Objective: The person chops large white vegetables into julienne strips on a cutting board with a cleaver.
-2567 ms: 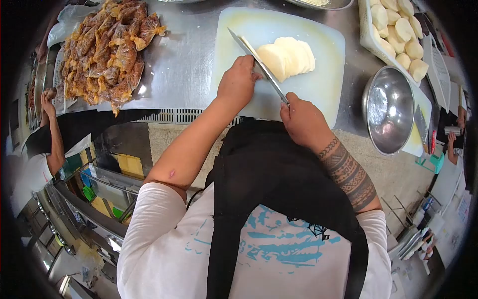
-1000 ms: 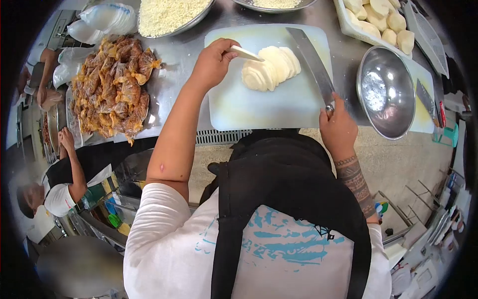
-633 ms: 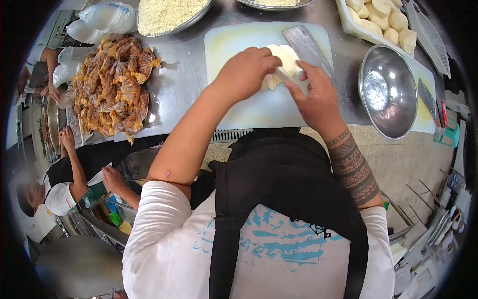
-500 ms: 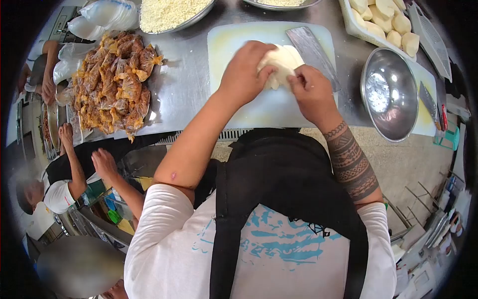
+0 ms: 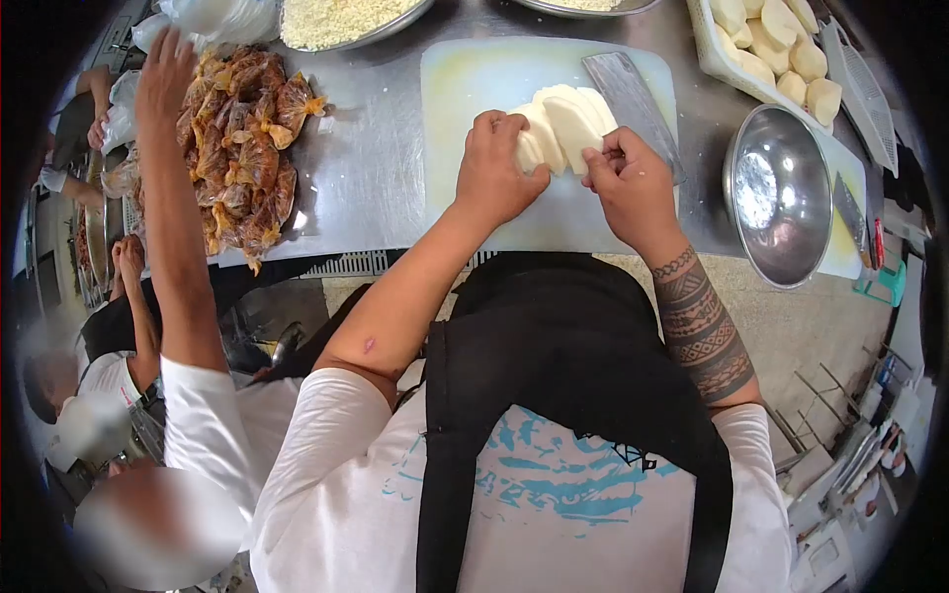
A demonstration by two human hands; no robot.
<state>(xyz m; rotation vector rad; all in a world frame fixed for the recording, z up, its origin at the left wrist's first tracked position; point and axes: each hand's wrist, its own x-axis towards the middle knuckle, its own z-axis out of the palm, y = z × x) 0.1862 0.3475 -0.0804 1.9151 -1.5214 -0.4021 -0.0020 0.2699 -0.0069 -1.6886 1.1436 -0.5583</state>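
Pale slices (image 5: 568,124) of a peeled root vegetable lie fanned and overlapping above the cutting board (image 5: 460,89). My left hand (image 5: 499,170) is closed around the left end of the slices, thumb in front and fingers behind. The fingers of my right hand (image 5: 633,186) pinch the lower right edge of a slice. Just right of the slices, a cleaver (image 5: 635,111) lies flat on the board, its lower part close behind my right hand.
A steel bowl (image 5: 778,198) stands right, near a knife (image 5: 851,215). Behind it is a basket (image 5: 727,67) of peeled roots. Bagged brown food (image 5: 242,148) is piled left, with a co-worker's hand (image 5: 164,84) over it. A bowl of diced pale food (image 5: 346,25) sits at the back.
The slices have fanned further apart, and my left hand has shifted down and slightly right. A co-worker's arm has reached up over the bagged food at left.
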